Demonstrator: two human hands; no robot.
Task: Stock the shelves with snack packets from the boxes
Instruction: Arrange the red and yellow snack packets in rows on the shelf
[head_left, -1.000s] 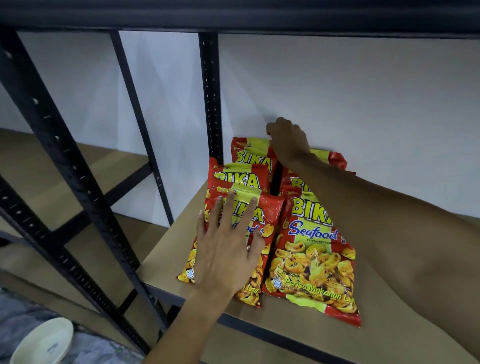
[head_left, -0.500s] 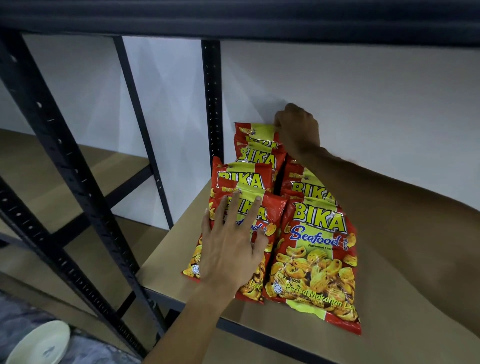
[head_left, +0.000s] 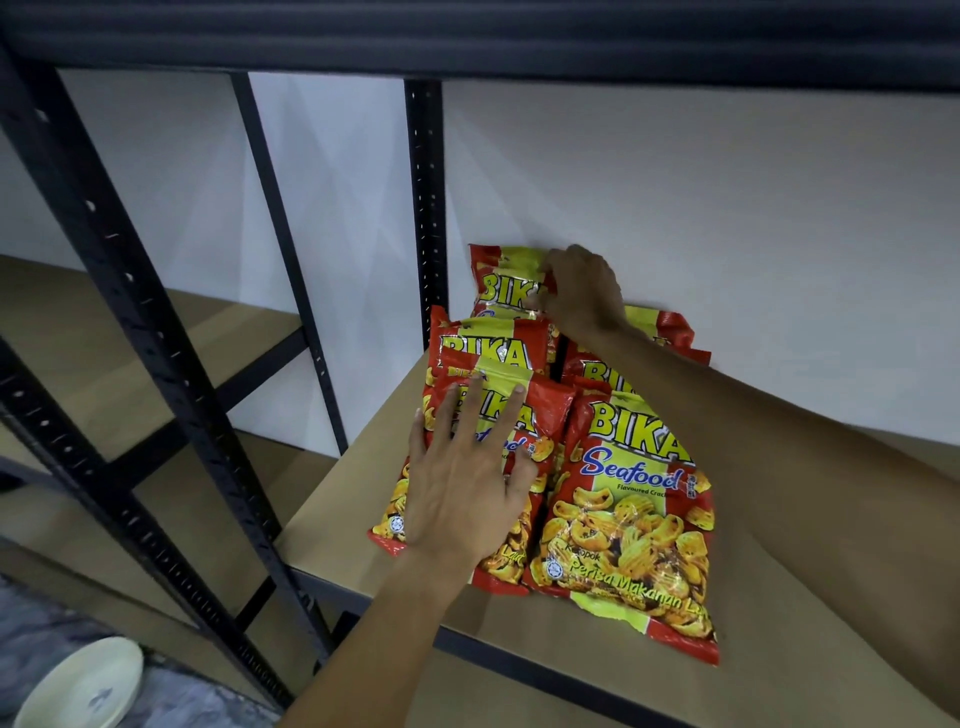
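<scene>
My left hand (head_left: 462, 493) lies flat on the front packet (head_left: 550, 415); my right hand (head_left: 584, 291) pinches the rear packet (head_left: 501, 275) by the wall (head_left: 727, 234). Judged light, slippery, crushable: grip sealed edges.

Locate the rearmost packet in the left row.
Head view, centre: the rearmost packet sits at the white wall, right of the black upright post; the right hand grips its right edge.

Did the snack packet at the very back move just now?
Yes. The back packet has gone up against the white wall; its top now sits higher along the black post beside it. The right hand grips it.
</scene>
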